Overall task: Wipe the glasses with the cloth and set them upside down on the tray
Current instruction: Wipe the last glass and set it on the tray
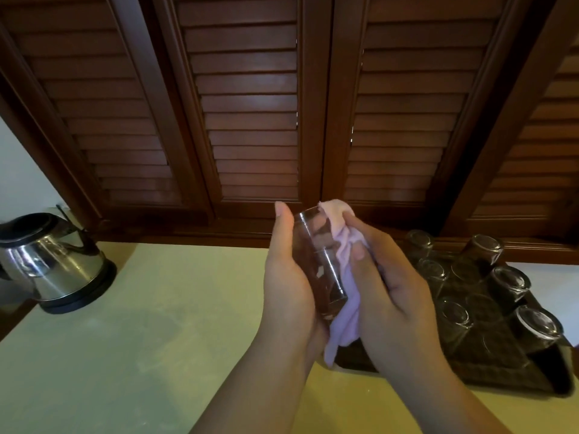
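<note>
While the left hand (pixel 289 277) wraps around a clear glass (pixel 316 261), the right hand (pixel 391 283) grips a pale pink cloth (pixel 344 308) and presses it to the side of that glass. The glass is up in the air above the counter (pixel 141 324), tilted, just to the left of the tray (pixel 507 374). The left thumb sticks up beside the far end of the glass, and the palm cups it from the left. The cloth is bunched at the far end of the glass and hangs down past its near end. The right fingers curl over the cloth, with the thumb on top.

The tray is dark and sits on the counter, right of the hands. Its near left corner is hidden behind the right wrist and the cloth. Many glasses (pixel 513 283) stand on the tray upside down, close together in rows. I cannot count them all, since the dark tray makes some hard to see.

Far left of the tray, a shiny metal kettle (pixel 53 261) stands on a black base on the counter. Behind the tray and the counter are dark brown wooden shutters (pixel 250 104). Left of the shutters is a bit of white wall (pixel 22 170).
</note>
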The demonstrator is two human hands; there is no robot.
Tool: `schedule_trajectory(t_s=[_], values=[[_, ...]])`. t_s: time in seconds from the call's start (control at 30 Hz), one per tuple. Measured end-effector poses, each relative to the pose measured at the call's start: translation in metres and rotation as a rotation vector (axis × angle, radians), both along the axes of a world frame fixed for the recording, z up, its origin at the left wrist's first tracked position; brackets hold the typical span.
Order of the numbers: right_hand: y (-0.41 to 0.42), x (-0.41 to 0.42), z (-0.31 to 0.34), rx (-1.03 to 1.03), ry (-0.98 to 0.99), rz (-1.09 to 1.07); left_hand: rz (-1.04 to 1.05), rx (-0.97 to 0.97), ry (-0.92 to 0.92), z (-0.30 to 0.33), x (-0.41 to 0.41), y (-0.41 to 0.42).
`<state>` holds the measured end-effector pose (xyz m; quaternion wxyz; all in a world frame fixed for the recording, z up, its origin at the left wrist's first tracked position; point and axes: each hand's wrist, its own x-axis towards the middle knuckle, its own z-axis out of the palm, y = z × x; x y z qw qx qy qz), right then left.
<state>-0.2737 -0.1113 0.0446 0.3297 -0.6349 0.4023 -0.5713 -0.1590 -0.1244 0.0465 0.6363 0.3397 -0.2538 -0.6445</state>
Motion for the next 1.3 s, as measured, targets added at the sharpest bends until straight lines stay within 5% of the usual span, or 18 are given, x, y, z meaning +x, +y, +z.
schedule_trajectory(t_s=[0.27, 0.47, 0.63, 0.77, 0.93, 1.07, 1.3], values=[[0.011, 0.011, -0.009, -0.242, 0.180, -0.141, -0.061, 0.058, 0.012, -0.014, 0.000, -0.009], [-0.003, 0.003, 0.009, 0.116, -0.102, -0.009, 0.094, 0.032, -0.141, 0.000, 0.001, 0.000], [0.035, 0.026, -0.031, -0.148, 0.056, -0.182, 0.067, 0.014, -0.327, -0.001, 0.011, -0.008], [0.013, 0.022, -0.010, -0.235, 0.157, -0.141, 0.071, 0.023, -0.185, -0.007, 0.013, -0.001], [-0.005, 0.017, 0.011, 0.187, -0.192, 0.004, 0.070, 0.002, -0.001, -0.001, 0.006, 0.007], [0.025, 0.033, -0.004, 0.262, -0.324, -0.030, 0.108, -0.045, -0.253, 0.005, 0.012, -0.001], [0.014, 0.028, -0.012, -0.163, 0.139, -0.195, 0.102, -0.054, -0.185, -0.006, 0.009, -0.001]])
